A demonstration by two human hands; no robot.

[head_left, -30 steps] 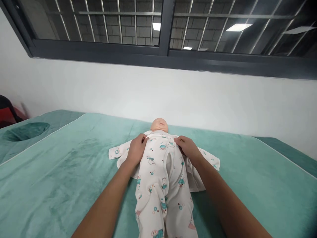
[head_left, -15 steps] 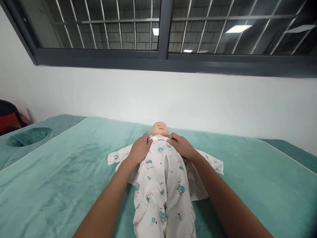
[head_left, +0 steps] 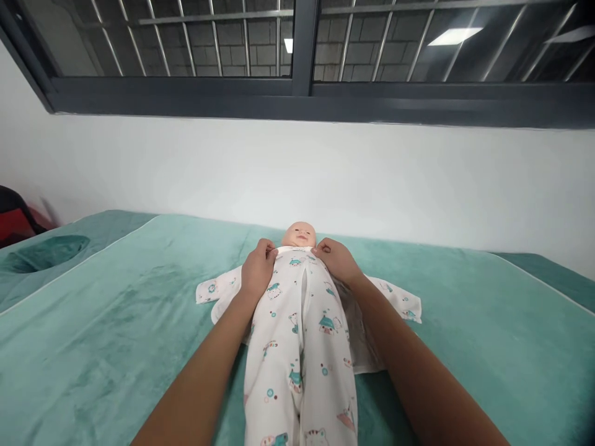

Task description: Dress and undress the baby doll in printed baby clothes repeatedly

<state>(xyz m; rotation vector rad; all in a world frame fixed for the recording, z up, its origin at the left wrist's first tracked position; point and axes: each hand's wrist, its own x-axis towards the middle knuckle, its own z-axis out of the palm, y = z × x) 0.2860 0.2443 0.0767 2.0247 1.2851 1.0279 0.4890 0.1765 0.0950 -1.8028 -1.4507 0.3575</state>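
Note:
A baby doll [head_left: 300, 235] lies face up, its head toward the wall. White baby pants [head_left: 297, 334] with teal and pink prints cover its front up to the neck. My left hand [head_left: 259, 267] pinches the upper left edge of the pants, just below the doll's head. On the other side my right hand [head_left: 338, 260] has its fingers closed on the upper right edge. Under the doll a printed white baby shirt [head_left: 395, 298] is spread, a sleeve out to each side. The doll's body is hidden by the cloth.
A teal padded bed cover [head_left: 139, 322] spreads beneath everything, with a round hollow [head_left: 49, 253] at its left. Behind stand a white wall [head_left: 297, 173] and a dark-framed barred window [head_left: 302, 102]. A red and black object [head_left: 16, 223] shows at the left edge.
Both hands have moved up slightly toward the doll's neck, drawing the pants' top edge higher and straighter. The pants' legs lie flatter. The camera view has tilted a little.

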